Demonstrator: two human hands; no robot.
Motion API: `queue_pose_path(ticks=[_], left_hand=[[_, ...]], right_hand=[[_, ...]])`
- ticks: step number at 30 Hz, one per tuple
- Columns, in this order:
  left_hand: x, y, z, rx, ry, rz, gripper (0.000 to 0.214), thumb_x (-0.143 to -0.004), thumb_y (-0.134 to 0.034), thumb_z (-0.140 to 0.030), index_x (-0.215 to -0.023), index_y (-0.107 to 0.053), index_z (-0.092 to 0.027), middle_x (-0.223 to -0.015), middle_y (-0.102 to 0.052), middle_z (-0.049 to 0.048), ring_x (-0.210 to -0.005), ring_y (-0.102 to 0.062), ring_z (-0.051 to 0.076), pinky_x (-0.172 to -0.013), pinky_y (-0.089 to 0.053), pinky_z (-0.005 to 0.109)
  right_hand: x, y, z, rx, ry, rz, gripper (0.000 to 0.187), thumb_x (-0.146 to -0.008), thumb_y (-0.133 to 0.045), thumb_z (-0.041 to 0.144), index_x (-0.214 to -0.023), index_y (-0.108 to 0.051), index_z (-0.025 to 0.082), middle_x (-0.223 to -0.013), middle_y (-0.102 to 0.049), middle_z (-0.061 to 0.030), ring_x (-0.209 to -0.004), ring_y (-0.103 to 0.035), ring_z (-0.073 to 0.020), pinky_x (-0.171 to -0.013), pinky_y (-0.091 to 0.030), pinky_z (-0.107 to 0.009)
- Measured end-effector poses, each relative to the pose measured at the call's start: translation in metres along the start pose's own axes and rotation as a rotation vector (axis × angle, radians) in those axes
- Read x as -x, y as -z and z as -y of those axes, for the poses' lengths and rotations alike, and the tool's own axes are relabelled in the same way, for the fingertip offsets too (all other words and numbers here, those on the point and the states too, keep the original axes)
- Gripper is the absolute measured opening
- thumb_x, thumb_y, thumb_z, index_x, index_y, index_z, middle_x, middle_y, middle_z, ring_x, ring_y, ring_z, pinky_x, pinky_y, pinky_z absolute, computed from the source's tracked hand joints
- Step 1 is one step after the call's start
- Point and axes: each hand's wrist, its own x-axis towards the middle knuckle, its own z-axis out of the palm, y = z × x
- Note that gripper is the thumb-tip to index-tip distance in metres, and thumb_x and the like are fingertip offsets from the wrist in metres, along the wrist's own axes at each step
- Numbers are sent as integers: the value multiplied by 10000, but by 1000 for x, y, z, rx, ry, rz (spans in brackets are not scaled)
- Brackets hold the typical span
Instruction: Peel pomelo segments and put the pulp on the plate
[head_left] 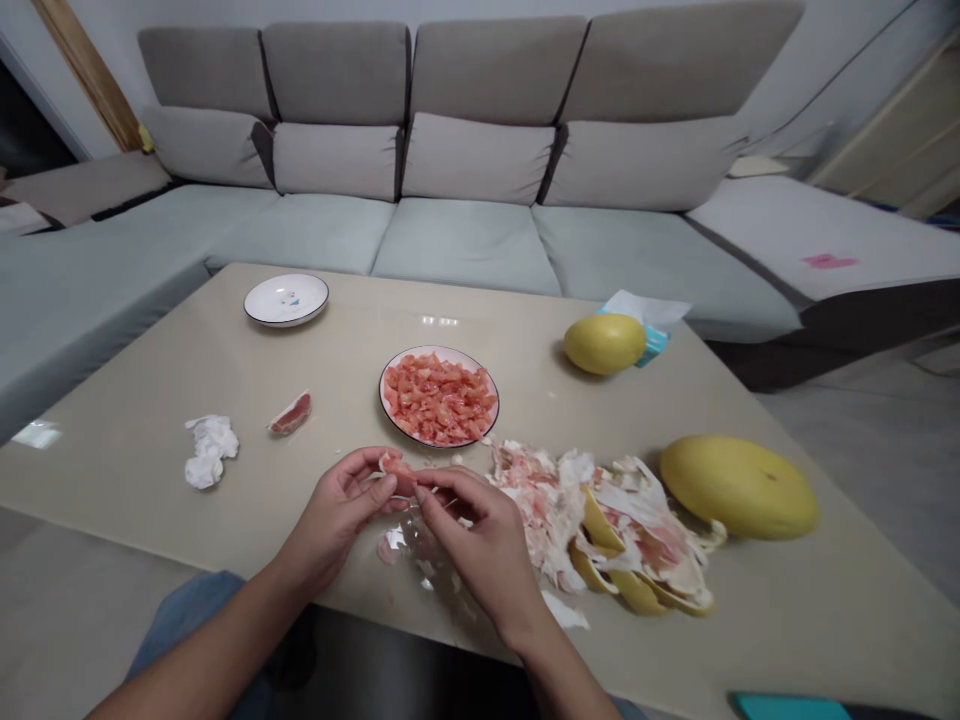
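Note:
My left hand (337, 515) and my right hand (480, 535) meet near the table's front edge, both pinched on a small pink pomelo segment (396, 468) held between the fingertips. Just beyond them stands a plate (389, 378) heaped with pink pomelo flesh (439, 397). A heap of peel and white membrane (615, 525) lies right of my right hand. Small scraps (394, 545) lie on the table under my hands.
A whole pomelo (739, 487) lies at the right, another one (604, 343) farther back beside a tissue pack (651, 320). An empty white bowl (286, 299), one loose segment (291, 413) and a crumpled tissue (210, 449) sit to the left. A grey sofa (465, 170) stands behind the table.

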Motion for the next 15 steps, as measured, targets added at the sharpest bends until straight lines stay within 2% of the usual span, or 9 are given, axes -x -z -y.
queue_pose_path(ticks=[7, 15], left_hand=[[-2, 0, 1, -114, -121, 47, 258, -746, -779, -196, -927, -595, -177, -858, -675, -5, -842, -633, 111, -785, -511, 211], [-4, 1, 4, -156, -129, 21, 248, -742, -766, -175, -912, -585, -183, -838, -693, -12, -844, -648, 109, -787, -498, 201]], right_hand=[[0, -1, -1, 36, -14, -15, 118, -844, -624, 193, -861, -740, 185, -801, -706, -38, -682, -630, -151, -592, -476, -240], [4, -3, -4, 150, 186, -70, 98, -845, -614, 145, -857, -707, 172, -749, -656, -27, -629, -570, -133, -582, -456, -242]])
